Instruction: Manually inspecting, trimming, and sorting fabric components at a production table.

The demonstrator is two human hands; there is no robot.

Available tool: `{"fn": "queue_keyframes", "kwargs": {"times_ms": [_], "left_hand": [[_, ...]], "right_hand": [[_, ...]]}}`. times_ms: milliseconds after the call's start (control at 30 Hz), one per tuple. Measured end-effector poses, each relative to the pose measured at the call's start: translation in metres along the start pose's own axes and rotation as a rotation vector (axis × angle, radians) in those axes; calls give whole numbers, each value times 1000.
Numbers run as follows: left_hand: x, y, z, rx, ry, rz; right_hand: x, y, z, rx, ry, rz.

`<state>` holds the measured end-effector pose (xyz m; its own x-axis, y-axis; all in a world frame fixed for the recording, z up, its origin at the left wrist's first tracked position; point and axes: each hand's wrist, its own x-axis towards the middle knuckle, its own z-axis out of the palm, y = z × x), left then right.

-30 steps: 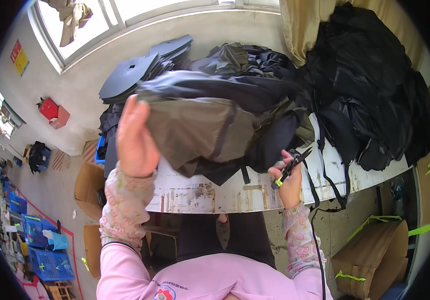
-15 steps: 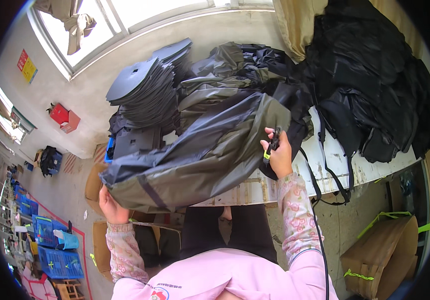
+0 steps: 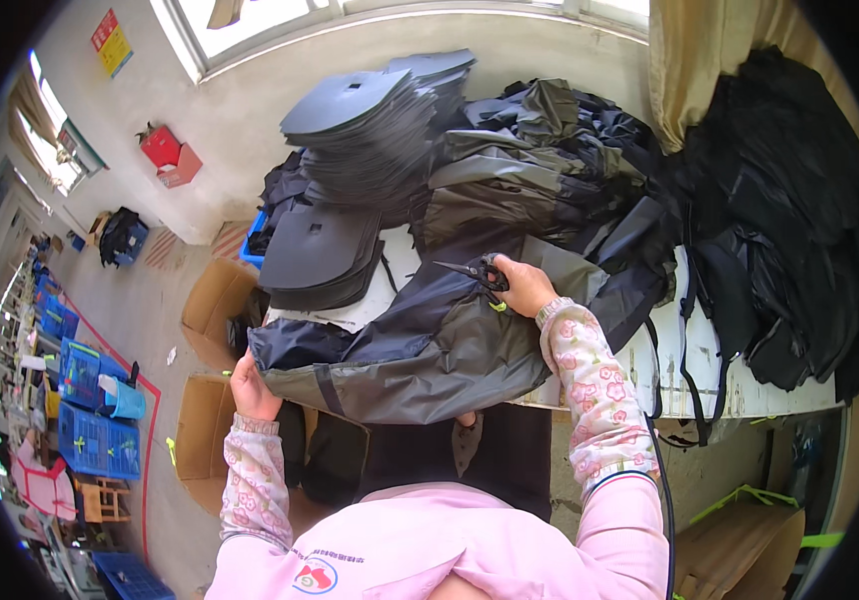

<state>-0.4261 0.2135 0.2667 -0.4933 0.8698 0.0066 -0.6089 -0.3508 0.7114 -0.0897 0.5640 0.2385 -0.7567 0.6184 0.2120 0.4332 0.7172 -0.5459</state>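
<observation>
A dark olive and navy fabric bag (image 3: 430,365) lies across the near edge of the table in front of me. My left hand (image 3: 254,388) pinches its left end by the edge. In my right hand (image 3: 525,288) is a pair of black scissors (image 3: 475,272), with the fingers wrapped round the handles. The blades point left over the fabric, and a yellow-green tie (image 3: 497,305) hangs by the handles. Behind the bag's left end sits a short stack of grey panels (image 3: 320,250). Whether the blades touch the fabric I cannot tell.
A taller stack of grey panels (image 3: 350,110) and a heap of olive and black fabric (image 3: 540,180) fill the table's back. Black bags with straps (image 3: 790,220) are piled at the right. Cardboard boxes (image 3: 212,425) stand below on the left.
The bag has come down onto the table edge, uncovering the short panel stack. My right hand has moved left over the fabric, and the scissors' blades now show. The view has shifted.
</observation>
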Motion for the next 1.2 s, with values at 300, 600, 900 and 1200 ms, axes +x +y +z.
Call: {"fn": "queue_keyframes", "kwargs": {"times_ms": [300,600,900,1200], "left_hand": [[-7,-6,-36,-15,32,28],[40,-22,5,335,-31,-81],[29,-72,120,1505,-420,742],[50,-100,79,1345,-831,-74]], "right_hand": [[-46,-19,-49,133,230,73],[-215,-94,-187,498,258,439],[-272,-50,-123,503,317,701],[-283,-39,-113,527,350,786]]}}
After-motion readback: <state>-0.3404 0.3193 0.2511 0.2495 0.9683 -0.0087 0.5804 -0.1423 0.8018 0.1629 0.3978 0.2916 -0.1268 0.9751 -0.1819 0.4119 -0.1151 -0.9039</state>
